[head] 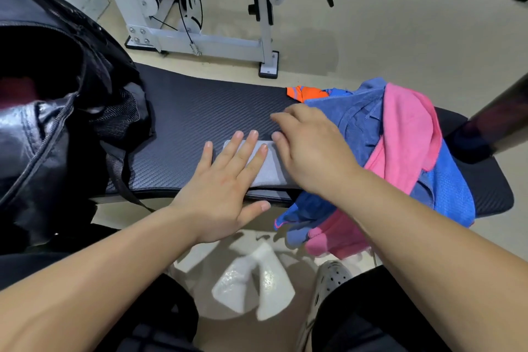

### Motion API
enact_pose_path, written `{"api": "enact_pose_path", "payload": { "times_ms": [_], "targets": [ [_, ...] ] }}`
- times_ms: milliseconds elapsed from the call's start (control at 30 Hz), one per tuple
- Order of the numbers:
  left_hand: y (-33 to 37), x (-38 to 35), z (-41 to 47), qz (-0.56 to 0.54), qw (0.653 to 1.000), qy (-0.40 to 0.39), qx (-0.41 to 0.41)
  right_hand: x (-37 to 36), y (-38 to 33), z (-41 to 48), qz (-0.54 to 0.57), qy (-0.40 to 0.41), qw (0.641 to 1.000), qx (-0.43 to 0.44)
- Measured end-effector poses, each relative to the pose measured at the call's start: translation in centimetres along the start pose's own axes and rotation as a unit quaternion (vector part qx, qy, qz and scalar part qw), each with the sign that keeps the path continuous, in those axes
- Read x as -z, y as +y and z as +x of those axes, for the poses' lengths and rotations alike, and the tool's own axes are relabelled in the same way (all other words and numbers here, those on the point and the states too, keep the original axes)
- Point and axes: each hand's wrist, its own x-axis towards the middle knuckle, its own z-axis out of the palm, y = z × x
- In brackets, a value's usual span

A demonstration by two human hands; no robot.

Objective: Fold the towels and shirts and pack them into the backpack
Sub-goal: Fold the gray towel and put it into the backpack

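Observation:
A small folded grey towel (270, 167) lies near the front edge of a black padded bench (194, 114). My left hand (228, 180) rests flat on its left part with straight fingers. My right hand (310, 146) lies over its right part, fingers loosely bent, slightly blurred. To the right sits a heap of clothes: a blue towel (354, 120), a pink cloth (405, 134), a blue mesh shirt (448, 188) and an orange piece (307, 93). An open black backpack (51, 111) stands on the bench's left end.
A white weight machine frame (200, 43) stands on the floor behind the bench. A dark post (497, 120) rises at the right. Part of the clothes heap hangs over the bench's front edge. My knees and a grey perforated shoe (328, 280) are below.

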Motion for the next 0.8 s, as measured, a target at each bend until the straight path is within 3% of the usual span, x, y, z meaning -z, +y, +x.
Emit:
{"api": "enact_pose_path", "payload": {
  "times_ms": [100, 233, 333, 400, 533, 600, 800],
  "targets": [
    [-0.2, 0.4, 0.1, -0.037, 0.999, -0.022, 0.012, -2.5, 0.1, -0.2, -0.056, -0.066, 0.995, -0.045],
    [-0.3, 2.0, 0.7, -0.155, 0.986, -0.036, 0.04, -3.4, 0.1, -1.3, -0.057, -0.04, 0.996, -0.057],
    [0.0, 4.0, 1.9, -0.239, 0.968, 0.019, 0.081, -3.7, -0.2, -1.3, -0.053, -0.045, 0.996, -0.061],
    [0.1, 4.3, 3.0, -0.227, 0.969, 0.048, 0.084, -3.9, -0.1, -1.3, -0.04, -0.042, 0.997, -0.058],
    [-0.5, 2.5, 4.3, -0.158, 0.985, 0.008, 0.067, -4.0, 0.2, -1.1, -0.016, -0.022, 0.999, -0.039],
    [-0.8, 1.6, 4.3, -0.146, 0.987, 0.024, 0.068, -3.4, 0.8, -0.8, -0.019, -0.011, 0.999, -0.047],
    [-0.8, 1.1, 3.8, -0.139, 0.987, 0.043, 0.074, -1.8, 3.0, -1.0, -0.112, 0.004, 0.991, -0.079]
  ]
}}
